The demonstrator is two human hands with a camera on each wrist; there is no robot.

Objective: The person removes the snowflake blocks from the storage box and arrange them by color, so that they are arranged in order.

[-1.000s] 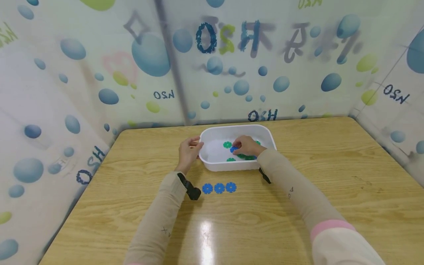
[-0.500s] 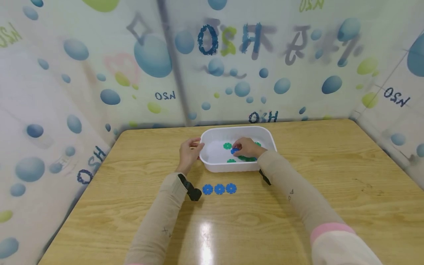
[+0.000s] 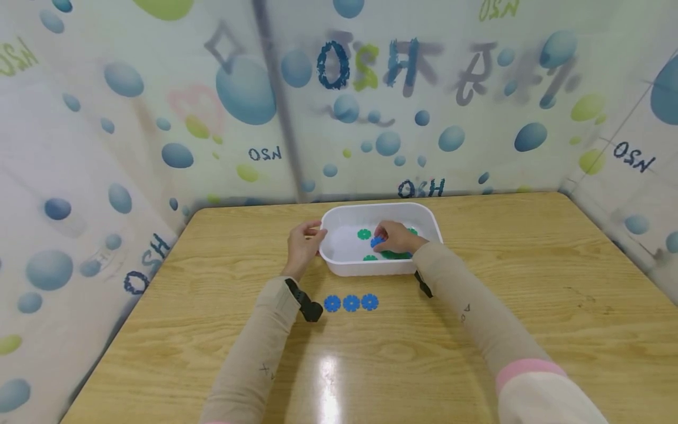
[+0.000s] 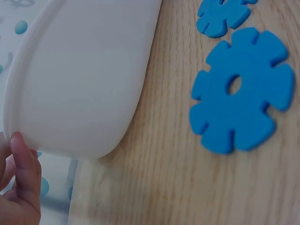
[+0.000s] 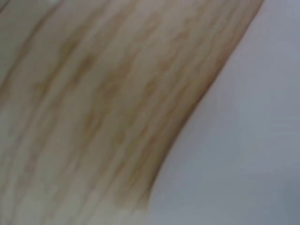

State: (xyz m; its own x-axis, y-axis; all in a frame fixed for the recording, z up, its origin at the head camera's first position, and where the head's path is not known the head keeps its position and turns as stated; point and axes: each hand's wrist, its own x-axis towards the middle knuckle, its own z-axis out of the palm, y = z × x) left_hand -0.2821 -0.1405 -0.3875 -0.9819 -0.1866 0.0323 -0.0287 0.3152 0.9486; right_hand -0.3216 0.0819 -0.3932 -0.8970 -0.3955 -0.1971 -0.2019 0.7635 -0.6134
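My left hand (image 3: 302,248) pinches the left rim of a white plastic tub (image 3: 365,269), thumb over the edge and fingers outside. In the left wrist view its fingers (image 4: 24,164) show at the tub's corner. Inside the tub, my right hand (image 3: 398,237) pinches a blue notched building disc (image 3: 376,242) between thumb and fingertips. A green notched disc (image 3: 364,234) lies beside that hand, and more green discs (image 3: 394,255) are partly hidden under it. Three blue discs lie in a row in front of the tub, the middle disc (image 3: 351,303) close to its neighbours.
The tub stands near the back of a wooden table (image 3: 212,235). Behind it hangs a wall covering (image 3: 296,135) printed with bubbles and letters. A black wrist strap (image 3: 304,300) on my left arm sits close to the leftmost blue disc.
The head view has tilted up slightly, so everything sits a little lower. My right hand has shifted slightly right inside the tub with the blue disc; my left hand keeps its hold.
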